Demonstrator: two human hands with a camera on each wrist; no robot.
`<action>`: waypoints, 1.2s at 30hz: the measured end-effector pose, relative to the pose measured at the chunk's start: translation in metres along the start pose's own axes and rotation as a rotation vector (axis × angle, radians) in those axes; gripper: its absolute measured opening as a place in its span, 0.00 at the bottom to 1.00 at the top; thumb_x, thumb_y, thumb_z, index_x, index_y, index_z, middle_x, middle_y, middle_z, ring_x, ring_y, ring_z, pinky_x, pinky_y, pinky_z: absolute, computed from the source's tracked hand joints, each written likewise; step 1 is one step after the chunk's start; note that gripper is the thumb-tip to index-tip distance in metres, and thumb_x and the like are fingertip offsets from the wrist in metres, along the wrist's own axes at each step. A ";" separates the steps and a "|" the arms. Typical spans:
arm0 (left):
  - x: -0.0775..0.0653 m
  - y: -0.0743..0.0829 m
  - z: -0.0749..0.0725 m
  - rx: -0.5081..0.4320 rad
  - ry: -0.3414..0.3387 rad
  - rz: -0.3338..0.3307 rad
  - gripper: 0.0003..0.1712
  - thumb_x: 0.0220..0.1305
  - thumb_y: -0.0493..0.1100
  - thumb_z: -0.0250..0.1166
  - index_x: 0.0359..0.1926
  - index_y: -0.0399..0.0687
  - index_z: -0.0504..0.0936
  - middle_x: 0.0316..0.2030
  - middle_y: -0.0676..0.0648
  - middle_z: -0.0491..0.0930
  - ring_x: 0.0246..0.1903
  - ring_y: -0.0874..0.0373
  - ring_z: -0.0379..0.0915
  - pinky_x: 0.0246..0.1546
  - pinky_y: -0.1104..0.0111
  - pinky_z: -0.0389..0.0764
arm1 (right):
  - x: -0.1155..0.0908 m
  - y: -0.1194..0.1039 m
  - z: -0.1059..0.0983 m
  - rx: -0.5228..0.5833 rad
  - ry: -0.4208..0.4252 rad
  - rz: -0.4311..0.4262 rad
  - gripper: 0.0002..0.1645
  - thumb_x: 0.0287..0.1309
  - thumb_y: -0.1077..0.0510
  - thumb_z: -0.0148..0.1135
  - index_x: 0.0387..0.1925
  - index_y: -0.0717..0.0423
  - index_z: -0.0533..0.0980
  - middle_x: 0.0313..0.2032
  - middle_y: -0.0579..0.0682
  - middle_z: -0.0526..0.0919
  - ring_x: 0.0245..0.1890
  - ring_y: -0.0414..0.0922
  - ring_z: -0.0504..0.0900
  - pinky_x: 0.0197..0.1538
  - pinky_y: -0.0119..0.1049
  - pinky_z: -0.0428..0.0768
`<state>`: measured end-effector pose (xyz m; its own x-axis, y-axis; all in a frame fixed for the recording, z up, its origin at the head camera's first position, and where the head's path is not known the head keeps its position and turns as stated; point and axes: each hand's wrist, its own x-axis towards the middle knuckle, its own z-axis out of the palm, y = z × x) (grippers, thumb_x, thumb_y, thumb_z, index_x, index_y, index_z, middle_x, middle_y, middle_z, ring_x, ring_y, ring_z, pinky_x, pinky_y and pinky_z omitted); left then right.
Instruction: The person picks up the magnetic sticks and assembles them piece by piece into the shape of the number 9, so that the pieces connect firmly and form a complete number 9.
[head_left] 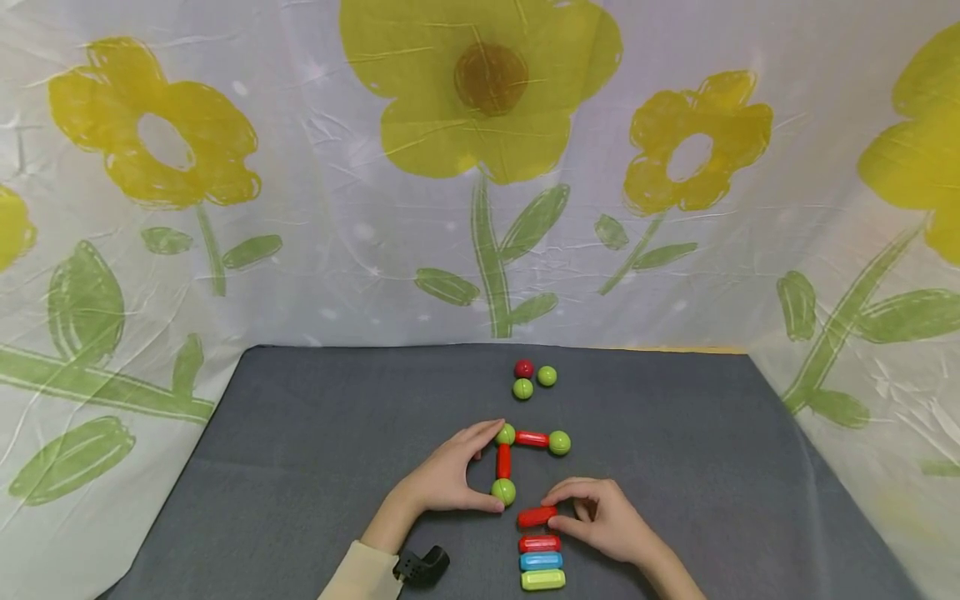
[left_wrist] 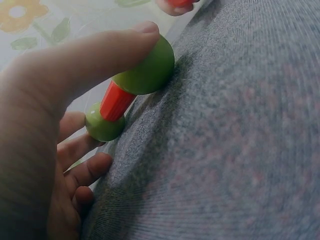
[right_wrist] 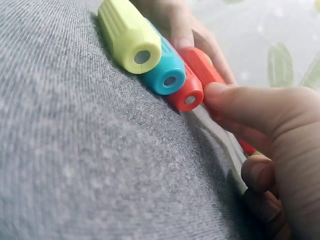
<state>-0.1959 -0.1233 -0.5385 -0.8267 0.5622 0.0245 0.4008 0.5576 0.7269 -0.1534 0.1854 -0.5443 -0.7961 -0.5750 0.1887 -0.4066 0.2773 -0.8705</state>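
Note:
An L-shaped figure of magnetic building pieces lies on the dark cloth: two red rods, one an upright red rod [head_left: 504, 462], join green balls at the corner and both ends. My left hand [head_left: 450, 477] spans its left side, thumb on the lower green ball [left_wrist: 150, 72] and fingertips at the corner ball [left_wrist: 105, 122]. My right hand [head_left: 603, 515] pinches a loose red magnetic rod [head_left: 536, 517] by its right end, between thumb and fingers. Just below that rod, a red rod [right_wrist: 189, 96], a blue rod [right_wrist: 167, 75] and a yellow-green rod [right_wrist: 132, 40] lie side by side.
A red ball [head_left: 524, 368] and two loose green balls, one a green ball [head_left: 547, 376], sit near the table's far edge. A black strap-like device [head_left: 422, 567] is at the left wrist. Behind the table [head_left: 337, 400] hangs a flower-printed curtain [head_left: 322, 250].

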 end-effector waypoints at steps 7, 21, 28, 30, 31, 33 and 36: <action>0.001 -0.001 0.000 0.011 0.004 0.003 0.68 0.52 0.75 0.77 0.86 0.59 0.55 0.81 0.56 0.58 0.57 0.59 0.72 0.62 0.53 0.76 | 0.000 -0.002 0.002 0.002 0.127 0.080 0.12 0.63 0.55 0.77 0.48 0.46 0.88 0.33 0.45 0.84 0.16 0.28 0.61 0.19 0.26 0.63; 0.000 0.000 0.001 0.011 0.012 0.003 0.68 0.52 0.74 0.78 0.86 0.59 0.55 0.81 0.56 0.58 0.57 0.59 0.72 0.61 0.54 0.77 | 0.006 -0.007 0.007 -0.083 0.194 0.124 0.12 0.61 0.51 0.79 0.46 0.42 0.89 0.23 0.38 0.76 0.14 0.29 0.61 0.19 0.26 0.61; 0.000 0.001 0.001 0.019 0.011 0.005 0.68 0.53 0.74 0.78 0.86 0.59 0.55 0.81 0.56 0.58 0.57 0.59 0.72 0.62 0.53 0.77 | 0.006 -0.007 0.009 -0.073 0.188 0.129 0.12 0.61 0.51 0.79 0.46 0.42 0.89 0.31 0.39 0.83 0.14 0.29 0.62 0.19 0.26 0.62; 0.000 0.002 0.001 0.019 0.012 0.002 0.68 0.52 0.74 0.78 0.86 0.59 0.55 0.81 0.57 0.58 0.59 0.58 0.72 0.63 0.53 0.77 | 0.005 -0.007 0.010 -0.077 0.189 0.129 0.11 0.61 0.51 0.79 0.45 0.42 0.89 0.30 0.39 0.83 0.14 0.29 0.62 0.19 0.26 0.62; 0.000 0.002 0.001 0.019 0.012 0.000 0.68 0.52 0.74 0.79 0.86 0.59 0.55 0.81 0.57 0.58 0.61 0.57 0.72 0.64 0.52 0.76 | 0.005 -0.007 0.010 -0.083 0.190 0.127 0.11 0.60 0.51 0.79 0.45 0.42 0.89 0.29 0.39 0.83 0.14 0.29 0.62 0.19 0.26 0.62; 0.000 0.003 0.002 0.019 0.014 -0.007 0.69 0.50 0.74 0.79 0.86 0.59 0.55 0.81 0.56 0.58 0.67 0.55 0.70 0.67 0.48 0.74 | 0.006 -0.006 0.010 -0.092 0.192 0.125 0.11 0.60 0.51 0.79 0.45 0.41 0.89 0.29 0.39 0.82 0.14 0.29 0.62 0.19 0.26 0.61; 0.000 0.005 0.002 0.019 0.020 -0.019 0.71 0.48 0.74 0.80 0.86 0.59 0.55 0.82 0.55 0.57 0.75 0.51 0.62 0.71 0.42 0.69 | 0.006 -0.005 0.011 -0.107 0.191 0.126 0.11 0.60 0.51 0.79 0.45 0.41 0.89 0.30 0.39 0.84 0.14 0.29 0.62 0.19 0.26 0.62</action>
<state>-0.1929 -0.1194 -0.5360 -0.8418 0.5393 0.0245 0.3922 0.5798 0.7141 -0.1509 0.1724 -0.5438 -0.9097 -0.3774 0.1735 -0.3361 0.4235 -0.8413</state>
